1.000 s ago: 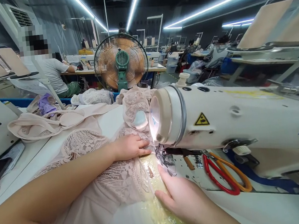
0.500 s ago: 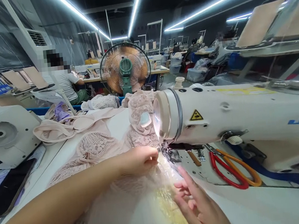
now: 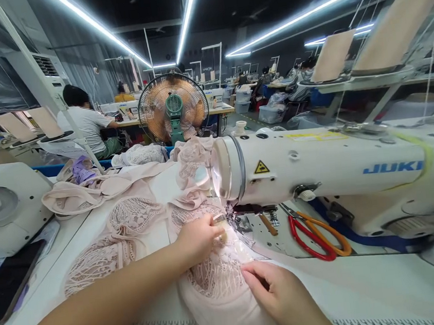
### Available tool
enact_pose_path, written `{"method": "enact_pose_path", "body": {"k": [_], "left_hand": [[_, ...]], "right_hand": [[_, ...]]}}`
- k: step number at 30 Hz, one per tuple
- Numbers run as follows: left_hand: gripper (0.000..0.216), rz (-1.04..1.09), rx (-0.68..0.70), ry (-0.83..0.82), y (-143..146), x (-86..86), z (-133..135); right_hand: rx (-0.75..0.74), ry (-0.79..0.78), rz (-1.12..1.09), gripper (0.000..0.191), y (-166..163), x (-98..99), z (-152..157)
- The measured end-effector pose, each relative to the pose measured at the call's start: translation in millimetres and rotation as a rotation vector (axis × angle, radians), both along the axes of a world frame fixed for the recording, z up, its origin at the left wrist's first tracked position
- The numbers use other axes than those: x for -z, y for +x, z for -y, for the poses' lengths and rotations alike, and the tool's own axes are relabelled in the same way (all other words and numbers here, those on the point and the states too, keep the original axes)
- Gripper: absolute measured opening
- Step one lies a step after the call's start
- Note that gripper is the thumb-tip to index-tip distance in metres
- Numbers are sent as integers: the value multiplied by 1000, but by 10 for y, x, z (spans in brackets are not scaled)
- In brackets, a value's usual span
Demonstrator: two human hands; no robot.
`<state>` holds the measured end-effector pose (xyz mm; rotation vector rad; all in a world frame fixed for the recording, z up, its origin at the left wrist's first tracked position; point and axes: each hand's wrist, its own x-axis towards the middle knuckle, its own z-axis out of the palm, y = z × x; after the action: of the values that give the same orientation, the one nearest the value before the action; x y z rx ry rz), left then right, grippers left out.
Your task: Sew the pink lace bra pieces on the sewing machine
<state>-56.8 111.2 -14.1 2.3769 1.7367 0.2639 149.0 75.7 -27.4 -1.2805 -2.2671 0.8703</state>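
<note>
A pale pink lace bra (image 3: 217, 276) lies under the head of the white sewing machine (image 3: 275, 164), its lace cup running up to the presser foot (image 3: 230, 217). My left hand (image 3: 199, 236) is closed on the bra just left of the needle area, thumb and finger pinched together. Lower right, my right hand (image 3: 274, 285) pinches the bra's lace edge between thumb and fingertips. The bra's plain fabric hangs down toward the front edge of the table. What lies directly beneath my left fingers is hidden.
Red-and-orange-handled scissors (image 3: 317, 232) lie right of the needle on the machine bed. More lace bras (image 3: 130, 218) are piled on the left. A dark phone (image 3: 12, 282) rests at far left. Behind stand a large fan (image 3: 173, 107) and a seated person (image 3: 85, 124).
My right hand, fingers spread before, has closed on the bra's edge. The lace cup now lies spread out between my hands, and a clear, yellowish sheet there no longer shows. The view has shifted right.
</note>
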Motion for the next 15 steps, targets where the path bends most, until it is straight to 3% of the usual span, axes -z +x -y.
{"method": "enact_pose_path", "body": {"k": [7, 15], "left_hand": [[29, -198, -22, -79, 145, -38, -9], [26, -246, -98, -133, 249, -89, -43]], "right_hand": [[34, -32, 56, 42, 29, 70, -10], [5, -30, 121, 44, 39, 32, -126]]}}
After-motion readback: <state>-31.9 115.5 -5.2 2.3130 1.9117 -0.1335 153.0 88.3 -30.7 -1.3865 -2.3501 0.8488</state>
